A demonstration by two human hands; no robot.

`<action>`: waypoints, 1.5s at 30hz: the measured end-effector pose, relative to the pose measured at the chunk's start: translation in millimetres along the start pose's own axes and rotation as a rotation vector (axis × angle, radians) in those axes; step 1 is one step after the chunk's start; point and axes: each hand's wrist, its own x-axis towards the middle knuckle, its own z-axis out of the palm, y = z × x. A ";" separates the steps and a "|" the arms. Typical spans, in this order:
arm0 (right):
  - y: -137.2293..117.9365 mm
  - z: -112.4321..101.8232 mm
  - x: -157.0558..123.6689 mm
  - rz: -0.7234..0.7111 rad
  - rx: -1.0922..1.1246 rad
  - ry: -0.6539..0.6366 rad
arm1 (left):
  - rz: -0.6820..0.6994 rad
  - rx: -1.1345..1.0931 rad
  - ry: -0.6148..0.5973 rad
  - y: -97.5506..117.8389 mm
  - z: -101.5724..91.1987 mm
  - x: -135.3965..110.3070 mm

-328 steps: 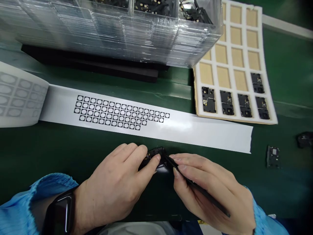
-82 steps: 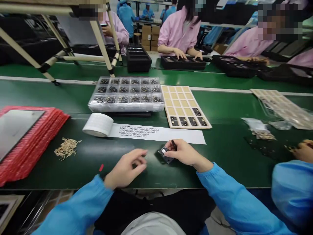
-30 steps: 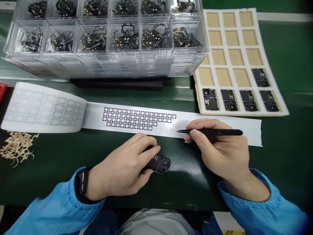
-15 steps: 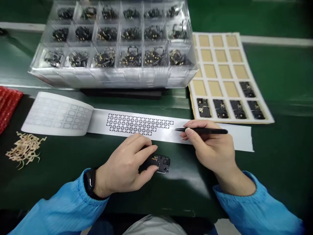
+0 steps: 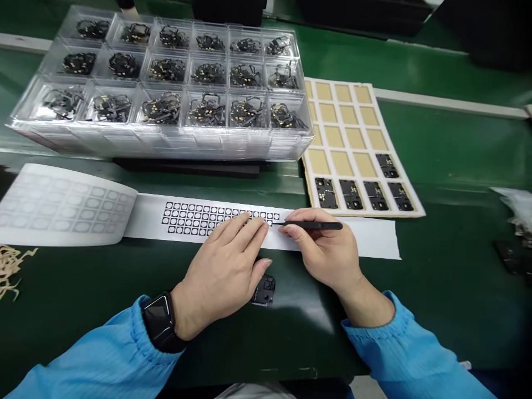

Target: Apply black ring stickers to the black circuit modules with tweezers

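Observation:
My left hand (image 5: 224,266) lies flat with its fingers stretched out, the fingertips resting on the white sticker strip (image 5: 366,238) near the printed grid of small black-ringed stickers (image 5: 195,216). A small black part (image 5: 265,289) sits on the green mat just below that hand's thumb, not gripped. My right hand (image 5: 324,249) pinches black tweezers (image 5: 316,225), whose tip points left at the right end of the sticker grid.
A stack of clear trays (image 5: 166,138) full of black parts stands behind the strip. A foam tray (image 5: 353,155) to the right holds several black parts in its near rows. The strip's roll (image 5: 58,205) lies at left, beside tan scraps (image 5: 10,266).
My left hand let go of the black part and moved up onto the strip. The tweezers' tip moved left to the grid's right end. The view tilted up a little.

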 end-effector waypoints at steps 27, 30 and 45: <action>1.7 -0.3 -1.4 0.065 0.048 -0.027 | -0.013 -0.048 -0.037 2.1 -1.5 -1.4; 2.2 -1.0 -1.4 0.076 0.037 -0.032 | -0.011 -0.048 -0.039 1.9 -1.7 -1.2; 2.9 0.5 -3.3 -0.009 0.083 0.065 | 0.008 -0.172 -0.070 -0.2 -6.9 -4.8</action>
